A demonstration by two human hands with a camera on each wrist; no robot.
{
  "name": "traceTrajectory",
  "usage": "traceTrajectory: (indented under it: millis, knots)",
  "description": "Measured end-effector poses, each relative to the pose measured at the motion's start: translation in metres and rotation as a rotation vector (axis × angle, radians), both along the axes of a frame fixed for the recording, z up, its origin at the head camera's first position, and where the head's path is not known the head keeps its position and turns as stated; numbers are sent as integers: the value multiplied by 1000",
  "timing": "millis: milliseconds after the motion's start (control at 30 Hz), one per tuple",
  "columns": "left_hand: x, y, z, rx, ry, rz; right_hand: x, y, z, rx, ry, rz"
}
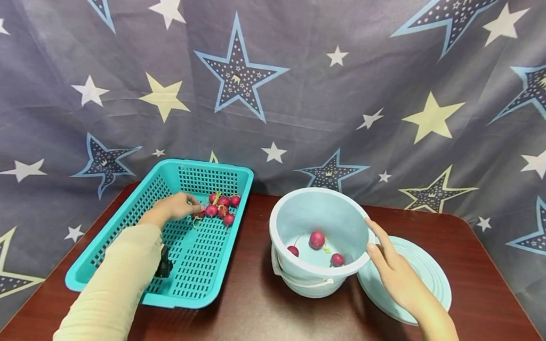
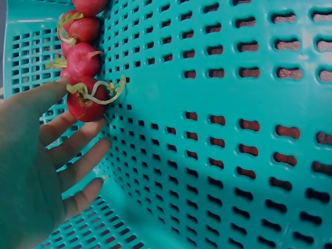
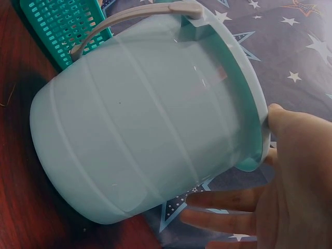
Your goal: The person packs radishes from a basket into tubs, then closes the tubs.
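Observation:
In the head view, my left hand point(image 1: 174, 208) reaches into a turquoise perforated basket point(image 1: 235, 253). The left wrist view shows its thumb and fingertips around a red radish point(image 2: 85, 106) with curly pale stems. Several other radishes point(image 2: 83, 61) lie beside it along the basket wall. On the right, my right hand point(image 1: 397, 274) touches the rim of a pale blue bucket point(image 1: 294, 274) with its thumb and a finger. Its other fingers point(image 3: 223, 199) extend fairly straight outside the bucket in the right wrist view. Inside the bucket lie 3 radishes point(image 1: 317, 240).
A round pale blue lid point(image 1: 421, 268) lies on the dark red-brown table point(image 1: 261, 325), right of the bucket and partly under my right arm. The bucket's handle point(image 1: 312, 283) hangs at its front. Behind the table hangs a grey star-patterned cloth point(image 1: 305, 125).

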State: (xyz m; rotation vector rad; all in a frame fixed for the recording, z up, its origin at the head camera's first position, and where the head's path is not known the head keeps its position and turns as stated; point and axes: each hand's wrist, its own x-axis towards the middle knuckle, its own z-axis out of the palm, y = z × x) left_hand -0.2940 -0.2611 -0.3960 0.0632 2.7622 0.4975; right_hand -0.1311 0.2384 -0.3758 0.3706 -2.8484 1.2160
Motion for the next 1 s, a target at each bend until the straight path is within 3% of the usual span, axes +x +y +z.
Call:
traceTrajectory:
  millis: [300, 500, 767, 1000]
  knots:
    - [4, -3, -4, 169, -15, -4, 0, -1, 0, -1, -2, 1]
    - [7, -7, 0, 206, 10, -26, 1, -1, -1, 1, -3, 1]
    - [13, -12, 11, 195, 143, -74, 1, -2, 1, 7, 4, -1]
    - [21, -3, 33, 168, 281, -108, 0, -1, 1, 3, 3, -3]
